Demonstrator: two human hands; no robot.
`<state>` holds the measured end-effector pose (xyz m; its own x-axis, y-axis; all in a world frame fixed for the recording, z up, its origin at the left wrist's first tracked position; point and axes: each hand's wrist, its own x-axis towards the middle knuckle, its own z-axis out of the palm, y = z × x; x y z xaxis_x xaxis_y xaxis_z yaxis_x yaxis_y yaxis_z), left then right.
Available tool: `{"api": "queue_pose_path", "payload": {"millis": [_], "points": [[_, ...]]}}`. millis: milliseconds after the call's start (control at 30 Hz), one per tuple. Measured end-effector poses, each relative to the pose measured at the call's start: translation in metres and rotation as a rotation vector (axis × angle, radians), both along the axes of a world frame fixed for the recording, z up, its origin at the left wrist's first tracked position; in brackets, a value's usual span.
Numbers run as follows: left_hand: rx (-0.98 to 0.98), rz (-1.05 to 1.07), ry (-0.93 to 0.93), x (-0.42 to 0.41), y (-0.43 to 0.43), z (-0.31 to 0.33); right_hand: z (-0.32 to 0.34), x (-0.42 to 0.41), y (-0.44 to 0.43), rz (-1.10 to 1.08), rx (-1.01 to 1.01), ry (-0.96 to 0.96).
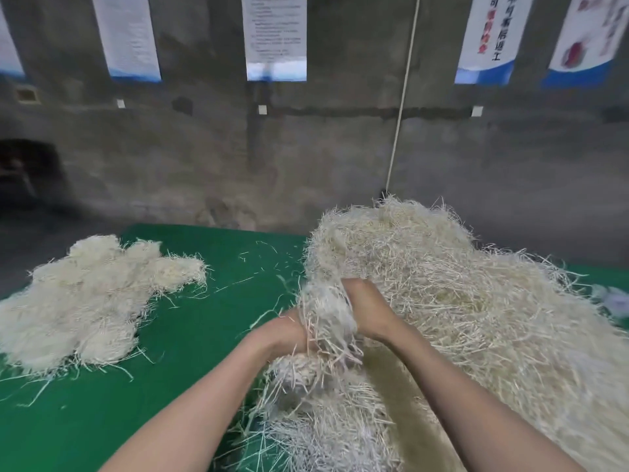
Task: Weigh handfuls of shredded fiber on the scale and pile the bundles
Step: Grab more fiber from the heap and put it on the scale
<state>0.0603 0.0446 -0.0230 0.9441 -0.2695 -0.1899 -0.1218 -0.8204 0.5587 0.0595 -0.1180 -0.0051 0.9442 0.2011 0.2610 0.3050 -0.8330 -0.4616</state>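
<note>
L hand (289, 332) and R hand (367, 308): both at centre frame, at the near-left edge of the heap (459, 284). They clasp one tuft (326, 311) of shredded fiber between them. L hand grips it from the left, R hand from the right with its back toward the camera. Fingertips are buried in strands, so exact curl not visible.

Tuft: upright between the hands, top joined to the heap, loose ends hanging below the wrists.

Heap: large, pale, fills the right half of the green table (190, 335).

Pile (85, 301) of bundles: flat on the table's left side, well apart from the heap. Stray strands lie between.

Bkgd: grey wall (204, 148) w/ posters (275, 35); a cord (405, 97) hangs down behind the heap.
</note>
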Motion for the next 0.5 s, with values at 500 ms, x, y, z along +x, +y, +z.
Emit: {"api": "queue_pose_path", "payload": {"millis": [500], "points": [[-0.755, 0.632, -0.078, 0.027, 0.028, -0.017, -0.021, -0.011, -0.11, -0.31, -0.129, 0.207]]}}
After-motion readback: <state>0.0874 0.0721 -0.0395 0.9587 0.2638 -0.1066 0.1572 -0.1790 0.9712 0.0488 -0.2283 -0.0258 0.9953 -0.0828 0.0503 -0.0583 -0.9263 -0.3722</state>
